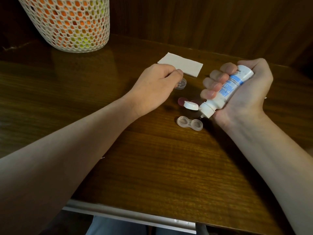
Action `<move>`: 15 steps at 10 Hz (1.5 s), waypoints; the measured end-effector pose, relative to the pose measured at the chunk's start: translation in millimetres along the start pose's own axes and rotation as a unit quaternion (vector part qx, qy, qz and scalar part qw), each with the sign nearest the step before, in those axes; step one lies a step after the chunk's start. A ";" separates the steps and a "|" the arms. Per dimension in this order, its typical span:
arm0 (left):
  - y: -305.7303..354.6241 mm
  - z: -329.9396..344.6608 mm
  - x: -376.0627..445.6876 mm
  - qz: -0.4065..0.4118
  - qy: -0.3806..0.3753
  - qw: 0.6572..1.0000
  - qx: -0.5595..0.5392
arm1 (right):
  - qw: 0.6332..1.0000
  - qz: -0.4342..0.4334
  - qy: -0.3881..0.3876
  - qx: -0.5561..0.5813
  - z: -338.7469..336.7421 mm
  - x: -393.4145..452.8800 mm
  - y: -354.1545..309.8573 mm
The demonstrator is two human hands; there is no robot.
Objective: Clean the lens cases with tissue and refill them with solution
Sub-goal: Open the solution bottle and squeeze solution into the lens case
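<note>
Landmark for all positions: the open lens case (pixel 189 123), a clear twin-well piece lying flat on the wooden table (pixel 152 167), both wells uncovered and facing up.

Far up-left of the case stands a white mesh basket (pixel 67 24) showing orange and yellow contents; not part of the task.

Up-left of the case, the left hand (pixel 155 85) has its fingers curled down onto a second clear lens case (pixel 181 83), pinching its near edge. Only part of that case shows, so the firmness of the hold cannot be judged.

Directly beyond that hand, well above the landmark case, lies a folded tissue (pixel 180 64), flat and untouched. It would be soft, light and easily torn when wet.

Just above the case lie two dark red caps (pixel 182 101), partly hidden.

Right of the case, the right hand (pixel 242 92) is wrapped round the solution bottle (pixel 227 89), inverted, its flip lid (pixel 191 105) open and its nozzle just above the case's right well.

Assessment: the bottle looks like soft plastic, dosed by a light squeeze at mid-body. The cases appear rigid, very light and smooth, liable to skid or tip; they are best pinched at the rim or the bridge between wells.
</note>
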State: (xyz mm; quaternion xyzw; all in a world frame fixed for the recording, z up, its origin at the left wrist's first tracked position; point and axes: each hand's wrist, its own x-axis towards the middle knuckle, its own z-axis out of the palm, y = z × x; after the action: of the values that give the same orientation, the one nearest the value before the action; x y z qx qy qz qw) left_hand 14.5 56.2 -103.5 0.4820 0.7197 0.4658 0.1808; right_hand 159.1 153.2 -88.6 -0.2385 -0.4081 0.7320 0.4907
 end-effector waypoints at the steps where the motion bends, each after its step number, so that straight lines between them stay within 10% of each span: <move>1: 0.2 0.2 0.3 -0.002 0.001 1.000 0.000 | 1.000 0.012 0.011 -0.001 -2.8 3.8 -0.1; 15: 4.5 -0.4 -2.6 -0.009 -0.005 1.000 0.000 | 0.987 0.111 -0.082 0.079 0.0 -4.0 0.4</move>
State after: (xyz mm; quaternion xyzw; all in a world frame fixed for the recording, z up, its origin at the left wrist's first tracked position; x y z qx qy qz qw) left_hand 17.8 54.3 -99.9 0.4776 0.7234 0.4617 0.1886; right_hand 160.5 149.5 -89.1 -0.1820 -0.3583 0.8290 0.3890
